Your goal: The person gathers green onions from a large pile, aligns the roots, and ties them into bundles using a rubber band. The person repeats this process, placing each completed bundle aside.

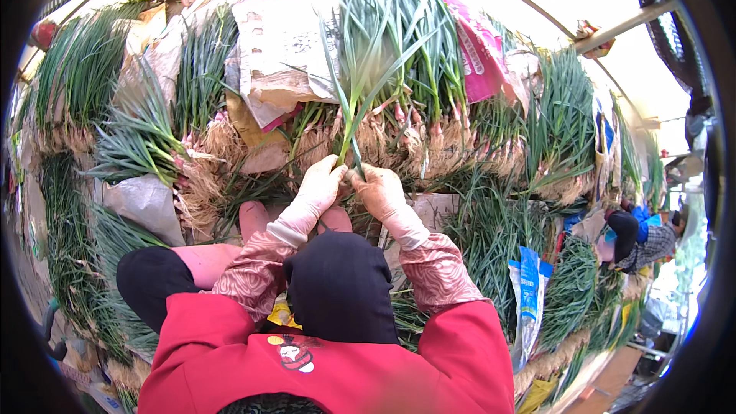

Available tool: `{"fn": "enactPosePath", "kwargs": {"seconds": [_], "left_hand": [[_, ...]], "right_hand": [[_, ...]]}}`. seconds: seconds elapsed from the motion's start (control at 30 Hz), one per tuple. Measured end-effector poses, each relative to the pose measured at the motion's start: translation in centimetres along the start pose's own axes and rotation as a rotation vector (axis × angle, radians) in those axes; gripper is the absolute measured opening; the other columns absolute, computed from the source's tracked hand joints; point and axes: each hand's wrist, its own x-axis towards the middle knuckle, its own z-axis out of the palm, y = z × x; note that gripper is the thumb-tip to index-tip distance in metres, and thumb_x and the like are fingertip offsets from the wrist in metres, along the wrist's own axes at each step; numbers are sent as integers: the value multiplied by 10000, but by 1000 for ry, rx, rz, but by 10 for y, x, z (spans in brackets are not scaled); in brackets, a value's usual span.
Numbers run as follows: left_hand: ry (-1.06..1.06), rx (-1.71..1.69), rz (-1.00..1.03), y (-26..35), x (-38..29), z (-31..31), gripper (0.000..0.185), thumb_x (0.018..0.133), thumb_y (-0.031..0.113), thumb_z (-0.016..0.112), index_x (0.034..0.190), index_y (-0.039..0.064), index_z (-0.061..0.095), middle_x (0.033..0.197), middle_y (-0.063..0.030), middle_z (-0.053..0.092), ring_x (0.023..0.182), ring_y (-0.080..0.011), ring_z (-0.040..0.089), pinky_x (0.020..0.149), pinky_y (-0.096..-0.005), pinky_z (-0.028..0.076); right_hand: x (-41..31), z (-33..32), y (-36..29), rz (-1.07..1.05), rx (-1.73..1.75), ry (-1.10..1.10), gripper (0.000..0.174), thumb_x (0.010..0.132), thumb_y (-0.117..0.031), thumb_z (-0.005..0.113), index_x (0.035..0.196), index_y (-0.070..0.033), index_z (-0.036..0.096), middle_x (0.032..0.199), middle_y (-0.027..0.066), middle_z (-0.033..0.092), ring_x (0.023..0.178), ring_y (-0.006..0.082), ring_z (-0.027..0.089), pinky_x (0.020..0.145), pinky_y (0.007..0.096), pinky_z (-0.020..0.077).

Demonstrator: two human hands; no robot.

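A single green garlic plant (352, 118) stands up between my hands, its long leaves fanned out away from me. The fingers of my left hand (321, 185) are closed on its lower stem. Close beside it, my right hand (378, 188) pinches a leaf at the base of the same plant. The fingers of both hands nearly meet, and they hide the plant's root end. Just beyond my hands lies a thick row of garlic plants (428, 63), with pinkish stem bases and shaggy pale roots (374, 141) turned towards me.
A bundle of garlic plants (146, 152) rests on a pale sack (144, 207) to the left. Loose green leaves (489, 224) cover the ground at right, near a blue-and-white bag (528, 293). Beyond the row lie a white printed sack (287, 46) and a pink sack (477, 52). Another person (647, 238) sits far right.
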Motion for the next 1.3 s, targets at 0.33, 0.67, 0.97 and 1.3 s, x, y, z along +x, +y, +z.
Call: {"fn": "enactPosePath", "kwargs": {"seconds": [0.33, 0.67, 0.97, 1.3], "left_hand": [[25, -533, 423, 46, 0, -61, 207, 1014, 115, 417, 1148, 27, 548, 738, -6, 601, 501, -35, 462, 432, -166, 357], [-33, -263, 76, 58, 31, -16, 289, 935, 186, 596, 1184, 39, 592, 867, -24, 659, 472, -49, 489, 416, -189, 385], [-149, -574, -104, 41, 7, -23, 191, 986, 226, 516, 952, 40, 539, 579, 54, 366, 431, -66, 328, 452, -235, 337], [-253, -866, -134, 30, 29, -40, 176, 933, 136, 573, 1041, 5, 621, 519, 67, 343, 433, -75, 365, 491, -274, 415]], "right_hand": [[-51, -46, 57, -22, -602, -761, 377, 912, -391, 574, 1009, -33, 644, 821, 130, 686, 702, 264, 669, 710, 379, 540], [112, -82, -23, 226, 708, 197, 208, 900, -245, 648, 882, -38, 640, 685, 33, 608, 542, 118, 520, 500, 244, 420], [34, -12, 8, -87, -72, 586, 206, 868, -239, 629, 758, -66, 608, 683, 134, 617, 641, 284, 635, 559, 365, 504], [71, -60, -22, 33, -493, 110, 436, 873, -477, 590, 789, -53, 641, 724, 160, 661, 725, 346, 662, 682, 437, 523]]}}
